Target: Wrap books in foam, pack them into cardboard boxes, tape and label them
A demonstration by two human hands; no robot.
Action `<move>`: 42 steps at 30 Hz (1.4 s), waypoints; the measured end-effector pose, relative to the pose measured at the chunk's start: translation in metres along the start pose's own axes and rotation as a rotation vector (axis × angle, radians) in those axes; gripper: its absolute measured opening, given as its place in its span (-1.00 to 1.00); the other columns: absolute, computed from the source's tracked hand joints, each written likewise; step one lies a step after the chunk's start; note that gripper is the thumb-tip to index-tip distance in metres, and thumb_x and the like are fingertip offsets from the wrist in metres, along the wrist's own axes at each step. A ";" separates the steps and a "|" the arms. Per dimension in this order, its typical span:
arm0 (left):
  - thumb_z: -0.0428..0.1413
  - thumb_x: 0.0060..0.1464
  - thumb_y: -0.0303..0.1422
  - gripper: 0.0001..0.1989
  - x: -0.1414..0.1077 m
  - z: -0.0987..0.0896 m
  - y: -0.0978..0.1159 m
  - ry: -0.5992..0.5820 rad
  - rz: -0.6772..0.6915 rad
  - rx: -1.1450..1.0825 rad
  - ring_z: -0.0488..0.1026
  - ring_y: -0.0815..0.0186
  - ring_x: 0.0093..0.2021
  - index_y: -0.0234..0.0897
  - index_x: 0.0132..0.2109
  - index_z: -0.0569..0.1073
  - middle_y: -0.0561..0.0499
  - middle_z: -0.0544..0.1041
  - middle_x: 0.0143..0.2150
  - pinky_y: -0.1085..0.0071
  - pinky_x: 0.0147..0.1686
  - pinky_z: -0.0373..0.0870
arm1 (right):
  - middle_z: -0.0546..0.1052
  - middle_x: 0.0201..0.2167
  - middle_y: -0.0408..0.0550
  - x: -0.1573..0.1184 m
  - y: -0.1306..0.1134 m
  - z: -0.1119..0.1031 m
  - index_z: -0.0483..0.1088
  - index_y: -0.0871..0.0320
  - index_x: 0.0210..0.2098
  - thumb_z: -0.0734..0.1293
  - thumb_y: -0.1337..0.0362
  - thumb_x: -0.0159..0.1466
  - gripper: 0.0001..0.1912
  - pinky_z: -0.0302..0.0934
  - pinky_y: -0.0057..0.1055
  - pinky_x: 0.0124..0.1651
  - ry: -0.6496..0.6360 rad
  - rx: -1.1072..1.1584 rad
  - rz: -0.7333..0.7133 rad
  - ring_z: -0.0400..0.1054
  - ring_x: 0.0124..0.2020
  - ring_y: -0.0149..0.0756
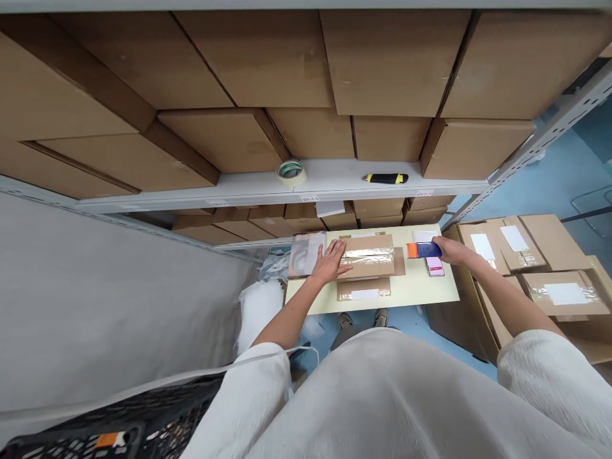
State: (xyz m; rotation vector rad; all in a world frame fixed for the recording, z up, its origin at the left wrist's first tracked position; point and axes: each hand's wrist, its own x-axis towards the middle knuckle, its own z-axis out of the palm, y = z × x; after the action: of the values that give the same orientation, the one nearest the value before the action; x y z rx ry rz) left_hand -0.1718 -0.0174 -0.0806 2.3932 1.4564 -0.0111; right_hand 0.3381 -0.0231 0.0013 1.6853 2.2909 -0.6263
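A cardboard box point(367, 268) with shiny clear tape across its top lies on the pale yellow tabletop point(423, 290). My left hand point(329, 261) rests spread on the left end of this box. In my right hand point(447, 250) is a blue and orange tape dispenser point(421, 250), held to the right of the box and apart from it. A smaller taped box point(356, 290) with a white label sits at the near side. Beneath the dispenser, a pink and white item point(435, 266) shows in part.
Shelves of cardboard boxes point(396, 64) rise in front. A tape roll point(291, 172) and a yellow-black utility knife point(385, 178) lie on the shelf edge. Labelled parcels point(567, 293) fill a large carton at right. White wrap point(261, 312) stands left, a black crate point(119, 421) lower left.
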 end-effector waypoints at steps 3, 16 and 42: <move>-0.05 0.44 0.16 -0.07 0.000 0.000 0.000 -0.003 -0.001 -0.002 -0.20 -0.09 0.71 -0.11 0.70 -0.19 -0.17 -0.01 0.71 -0.28 0.61 -0.32 | 0.57 0.06 0.16 0.014 -0.005 0.007 0.37 0.11 0.07 0.40 0.45 0.28 -0.61 0.17 -0.33 -0.21 -0.055 -0.057 0.037 0.49 -0.10 -0.08; 0.07 0.40 0.11 0.02 0.004 0.016 -0.003 0.014 0.065 -0.094 -0.35 -0.11 0.71 -0.26 0.70 -0.20 -0.25 -0.13 0.72 -0.07 0.63 -0.08 | 0.57 0.07 0.26 0.071 -0.053 0.010 0.39 0.10 0.19 0.57 0.18 0.30 -0.46 0.37 -0.19 -0.01 -0.167 -0.079 0.030 0.56 0.02 0.09; -0.01 0.43 0.15 -0.03 0.002 0.009 0.003 -0.018 0.037 -0.110 -0.34 -0.11 0.71 -0.24 0.69 -0.15 -0.25 -0.17 0.73 -0.15 0.60 -0.07 | 0.68 -0.13 0.23 0.026 -0.056 0.077 0.45 0.21 0.11 0.13 0.01 0.52 -0.53 0.39 -0.34 -0.26 -0.003 0.468 0.526 0.60 -0.24 -0.08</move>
State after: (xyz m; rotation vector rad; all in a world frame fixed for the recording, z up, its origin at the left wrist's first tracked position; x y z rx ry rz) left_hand -0.1667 -0.0195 -0.0889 2.3252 1.3675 0.0556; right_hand 0.2715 -0.0512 -0.0663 2.3620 1.6518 -1.0803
